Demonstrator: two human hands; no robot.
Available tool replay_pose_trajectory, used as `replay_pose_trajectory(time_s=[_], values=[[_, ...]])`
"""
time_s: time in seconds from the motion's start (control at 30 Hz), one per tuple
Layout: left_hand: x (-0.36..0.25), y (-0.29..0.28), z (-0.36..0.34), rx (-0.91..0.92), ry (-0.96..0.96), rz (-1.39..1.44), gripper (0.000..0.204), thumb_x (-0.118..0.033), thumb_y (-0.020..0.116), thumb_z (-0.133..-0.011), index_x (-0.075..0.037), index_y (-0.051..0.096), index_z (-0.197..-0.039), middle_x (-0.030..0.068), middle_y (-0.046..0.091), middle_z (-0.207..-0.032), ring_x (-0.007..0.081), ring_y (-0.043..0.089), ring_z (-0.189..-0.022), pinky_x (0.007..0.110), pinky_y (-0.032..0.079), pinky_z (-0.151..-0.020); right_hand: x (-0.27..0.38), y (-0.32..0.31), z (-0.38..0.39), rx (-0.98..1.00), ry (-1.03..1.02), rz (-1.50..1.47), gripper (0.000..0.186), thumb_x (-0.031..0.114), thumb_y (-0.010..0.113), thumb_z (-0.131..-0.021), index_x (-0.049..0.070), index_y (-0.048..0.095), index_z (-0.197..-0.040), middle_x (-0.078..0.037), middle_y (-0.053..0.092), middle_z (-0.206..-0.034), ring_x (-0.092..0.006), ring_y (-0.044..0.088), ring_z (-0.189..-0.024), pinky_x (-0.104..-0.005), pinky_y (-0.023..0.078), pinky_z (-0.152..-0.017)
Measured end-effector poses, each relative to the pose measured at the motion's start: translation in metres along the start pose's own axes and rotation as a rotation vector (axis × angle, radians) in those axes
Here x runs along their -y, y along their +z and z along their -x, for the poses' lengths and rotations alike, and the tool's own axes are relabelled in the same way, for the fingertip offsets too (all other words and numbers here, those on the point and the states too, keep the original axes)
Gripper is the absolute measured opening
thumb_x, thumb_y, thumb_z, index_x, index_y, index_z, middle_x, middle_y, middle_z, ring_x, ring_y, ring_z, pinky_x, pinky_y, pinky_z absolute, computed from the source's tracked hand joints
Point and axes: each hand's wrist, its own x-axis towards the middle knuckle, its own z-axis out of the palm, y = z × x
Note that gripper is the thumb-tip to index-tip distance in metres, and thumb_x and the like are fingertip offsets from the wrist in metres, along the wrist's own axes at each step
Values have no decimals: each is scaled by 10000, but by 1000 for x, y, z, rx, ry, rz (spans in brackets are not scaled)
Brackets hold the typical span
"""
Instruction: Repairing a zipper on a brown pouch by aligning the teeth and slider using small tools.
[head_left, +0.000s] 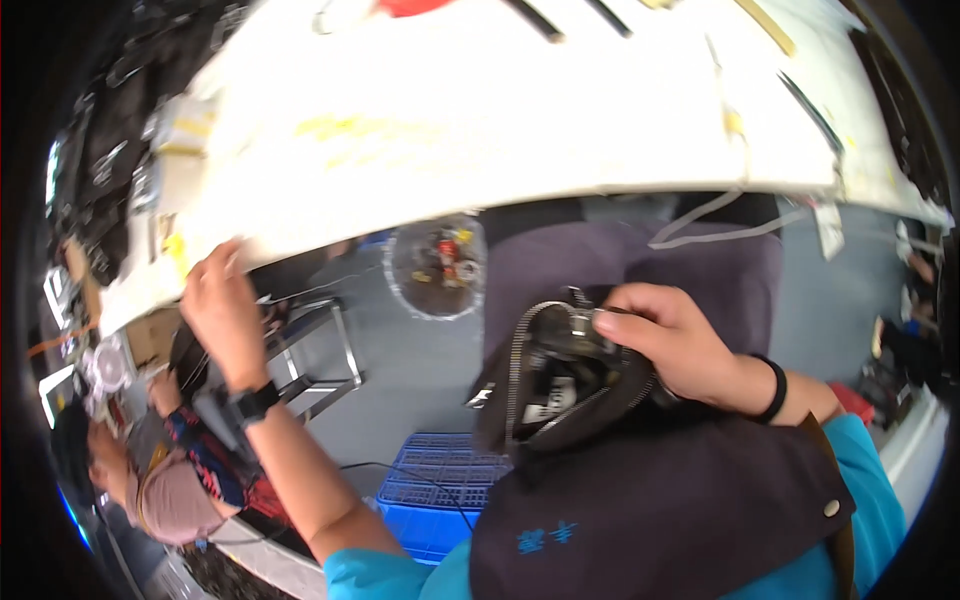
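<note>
My right hand (672, 338) grips the rim of a black zippered pouch (500, 428) over my lap, thumb on top and fingers behind. The pouch's zipper is undone and its mouth gapes. Inside, a dark interior and a white printed label (550, 398) show; other contents are too dark to make out. My left hand (222, 305) is stretched out to the left, at the near edge of the white table (520, 150). Its fingers are bent together at the tips, slightly blurred, and whatever they pinch cannot be made out.
Under the table stands a clear-lined bin (415, 290) with scraps. A blue plastic crate (425, 510) sits on the floor, near a metal-framed stool (335, 350). A pale cable (700, 230) hangs off the table. Another person (180, 495) sits at the left.
</note>
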Motion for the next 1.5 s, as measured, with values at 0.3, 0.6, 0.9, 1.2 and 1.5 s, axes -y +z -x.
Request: replay_pose_trajectory(time_s=[0.3,0.6,0.9,1.2,1.5], values=[[-119,-63,82,243,-444,1716,219,-112,654,-894,22,614,-1063,132,654,-977,182,636,-863,289,505,-756,0,-4,13,77,-34,-117,90,63,662,-881,43,600,-943,29,591,-815,-38,505,-746,-210,407,-658],[-240,-88,91,612,-564,2566,562,-160,666,-896,68,409,-1342,205,489,-1352,295,481,-1260,409,378,-1055,10,0,23,-148,-1160,931,313,76,809,-632,75,705,-927,-25,587,-959,-171,544,-781,-311,388,-632],[-261,-84,70,531,-831,2255,353,-223,460,-982,31,486,-1226,132,571,-1181,162,570,-1059,291,440,-920,3,-2,24,-2,-1046,755,371,251,818,-720,41,679,-993,-81,586,-945,-214,579,-825,-326,460,-677],[-265,-72,94,401,-503,1972,531,-208,459,-965,49,317,-1407,165,484,-1325,209,509,-1177,347,415,-985,18,-8,20,26,-913,624,160,27,683,-803,40,525,-824,-83,523,-839,-175,477,-700,-286,388,-616],[-273,-85,94,351,-750,2228,515,-256,518,-955,20,364,-1362,154,493,-1298,230,497,-1197,372,397,-1016,3,0,27,183,-283,-249,174,127,533,-980,52,512,-824,54,476,-737,-16,406,-689,-215,347,-576]])
